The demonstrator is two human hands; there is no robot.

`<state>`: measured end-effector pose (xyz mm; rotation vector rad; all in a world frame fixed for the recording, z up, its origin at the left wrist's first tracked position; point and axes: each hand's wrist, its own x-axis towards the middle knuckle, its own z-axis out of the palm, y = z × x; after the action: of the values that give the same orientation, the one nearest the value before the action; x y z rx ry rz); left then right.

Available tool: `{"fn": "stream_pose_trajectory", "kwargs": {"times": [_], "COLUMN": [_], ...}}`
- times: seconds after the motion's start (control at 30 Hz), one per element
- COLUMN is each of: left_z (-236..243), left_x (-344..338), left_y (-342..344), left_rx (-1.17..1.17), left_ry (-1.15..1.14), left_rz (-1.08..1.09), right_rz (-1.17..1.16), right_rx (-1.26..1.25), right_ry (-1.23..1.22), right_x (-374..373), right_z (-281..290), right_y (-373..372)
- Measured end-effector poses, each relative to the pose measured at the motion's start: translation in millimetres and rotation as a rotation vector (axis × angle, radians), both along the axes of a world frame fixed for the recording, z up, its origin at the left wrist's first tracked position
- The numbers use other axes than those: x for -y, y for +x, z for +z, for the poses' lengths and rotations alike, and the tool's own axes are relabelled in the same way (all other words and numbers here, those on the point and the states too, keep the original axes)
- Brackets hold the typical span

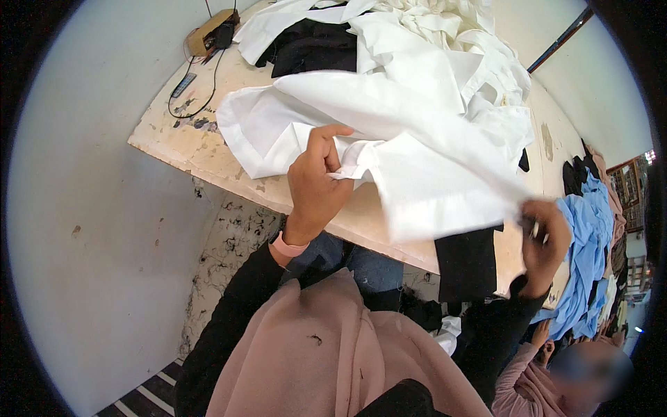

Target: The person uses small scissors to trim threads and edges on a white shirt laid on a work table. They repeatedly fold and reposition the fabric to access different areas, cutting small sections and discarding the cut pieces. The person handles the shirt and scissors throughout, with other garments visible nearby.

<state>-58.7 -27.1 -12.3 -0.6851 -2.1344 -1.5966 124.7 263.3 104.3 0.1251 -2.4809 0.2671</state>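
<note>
A white garment (438, 187) stretches across the front of the table, blurred toward its right end. My left hand (319, 181) is closed on a gathered part of it, with the index finger bent over the cloth. My right hand (542, 240) is curled at the garment's right corner around a small dark object with light bits, too blurred to name; whether it also grips the cloth is hidden. A black cloth (465, 264) hangs over the front edge between my hands.
On the wooden table (160, 132), white garments (417, 48), black fabric (313, 48) and a wired box (208, 35) lie behind. Blue garments (583, 243) are piled at right, beside a co-worker (521, 382) with hands on cloth. A wall (90, 208) stands at left.
</note>
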Motion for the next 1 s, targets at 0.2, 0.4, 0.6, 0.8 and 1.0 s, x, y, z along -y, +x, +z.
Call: {"fn": "stream_pose_trajectory", "kwargs": {"times": [0.2,0.4,0.6,0.8,1.0], "left_z": [-3.6,-13.0,-10.7,-12.2,-14.1], "left_x": [-18.1,-14.7,-7.2,-6.5,-5.0], "left_y": [9.7,25.7,33.6,36.6,38.9], "left_rx": [0.019,0.002,-0.048,-0.088,-0.11], "left_ry": [0.263,0.335,0.286,0.247,0.218], "left_rz": [-0.138,-0.206,-0.178,-0.186,-0.201], "right_rz": [-0.019,0.051,-0.007,-0.096,-0.212], "right_rx": [0.553,0.211,0.023,-0.069,-0.095], "right_ry": [-0.29,-0.953,-0.501,-0.042,0.206], "right_x": [45.5,92.6,145.6,170.9,177.9], "right_z": [-75.4,-81.2,-74.4,-69.3,-67.4], "right_y": [43.0,36.4,-9.9,-25.8,-27.3]}}
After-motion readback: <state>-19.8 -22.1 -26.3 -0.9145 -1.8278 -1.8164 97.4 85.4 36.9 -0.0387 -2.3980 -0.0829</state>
